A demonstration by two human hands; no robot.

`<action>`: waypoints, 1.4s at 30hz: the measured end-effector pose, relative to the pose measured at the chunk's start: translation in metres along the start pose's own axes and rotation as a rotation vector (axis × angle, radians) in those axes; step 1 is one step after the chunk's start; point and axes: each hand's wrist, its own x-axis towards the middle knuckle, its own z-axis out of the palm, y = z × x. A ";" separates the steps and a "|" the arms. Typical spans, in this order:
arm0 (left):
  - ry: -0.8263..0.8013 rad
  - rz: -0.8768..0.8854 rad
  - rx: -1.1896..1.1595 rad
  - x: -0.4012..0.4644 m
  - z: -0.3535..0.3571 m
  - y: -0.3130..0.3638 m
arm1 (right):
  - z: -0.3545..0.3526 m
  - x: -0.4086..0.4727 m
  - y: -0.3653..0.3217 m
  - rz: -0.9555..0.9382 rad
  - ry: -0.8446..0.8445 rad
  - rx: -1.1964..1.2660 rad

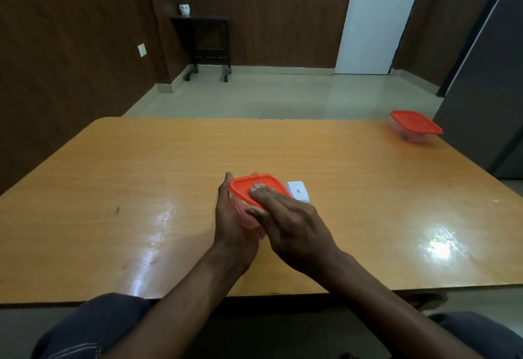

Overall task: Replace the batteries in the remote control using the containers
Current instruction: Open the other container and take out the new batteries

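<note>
A clear plastic container with an orange lid (249, 186) is held tilted just above the wooden table (141, 174) near its middle front. My left hand (230, 217) cups the container from the left and underneath. My right hand (288, 214) lies flat on the lid, fingers over the top and thumb at the near edge. Right behind the container, a white remote control (297, 190) lies on the table, partly hidden by my right hand. A second clear container with an orange lid (414, 126) stands closed at the far right corner.
A grey cabinet (486, 89) rises beside the table's right edge. Beyond the table are a bare floor, a small dark stand (208, 44) on wheels and a white door (376, 18). My knees show below the near edge.
</note>
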 end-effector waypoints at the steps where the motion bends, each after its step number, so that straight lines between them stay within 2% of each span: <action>1: -0.009 -0.002 0.007 0.001 -0.001 0.000 | -0.001 0.001 -0.002 -0.003 0.019 -0.011; 11: -0.007 -0.016 0.076 0.008 0.000 -0.004 | -0.030 0.018 0.016 0.163 0.134 0.053; 14: -0.039 -0.013 0.024 0.010 0.001 -0.005 | -0.028 0.014 0.016 0.072 0.053 -0.068; 17: -0.062 -0.011 -0.018 0.014 0.003 -0.005 | -0.030 0.015 0.019 -0.040 0.085 -0.281; 20: -0.051 -0.018 -0.037 0.014 0.009 -0.005 | -0.037 0.020 0.022 0.036 0.171 -0.206; 23: -0.027 0.005 -0.018 0.017 0.006 -0.008 | -0.043 0.022 0.037 0.202 0.292 -0.095; 25: -0.014 0.005 -0.052 0.017 0.004 -0.008 | -0.044 0.021 0.050 0.400 0.340 -0.022; 28: -0.022 -0.026 -0.098 0.014 0.007 -0.007 | -0.042 0.020 0.066 0.810 0.379 0.225; 31: -0.023 -0.013 -0.097 0.012 0.008 -0.009 | -0.037 0.021 0.090 1.257 0.522 0.571; 33: -0.041 0.005 -0.090 0.013 0.006 -0.011 | -0.031 0.020 0.107 1.442 0.598 0.732; 37: -0.069 -0.017 -0.076 0.012 0.008 -0.015 | -0.019 0.015 0.126 1.602 0.667 0.867; 42: -0.077 -0.067 -0.042 0.012 0.006 -0.016 | -0.012 0.010 0.131 1.641 0.546 0.693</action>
